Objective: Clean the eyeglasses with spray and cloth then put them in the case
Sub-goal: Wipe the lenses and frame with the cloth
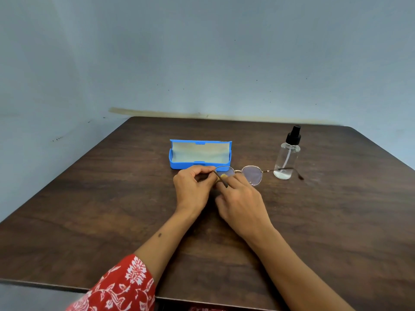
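gold-rimmed eyeglasses (244, 173) held over table (89, 198), left hand (193, 189) fingers pinching temple, right hand (240, 203) gripping lens (yellow cloth (224, 175))

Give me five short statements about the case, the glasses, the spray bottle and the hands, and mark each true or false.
1. The blue case lies open. True.
2. The spray bottle lies on its side. False: it stands upright.
3. The eyeglasses are inside the case. False: they are in front of it, at the hands.
4. The left hand holds the eyeglasses at one temple arm. True.
5. The right hand holds the spray bottle. False: it is at the eyeglasses.
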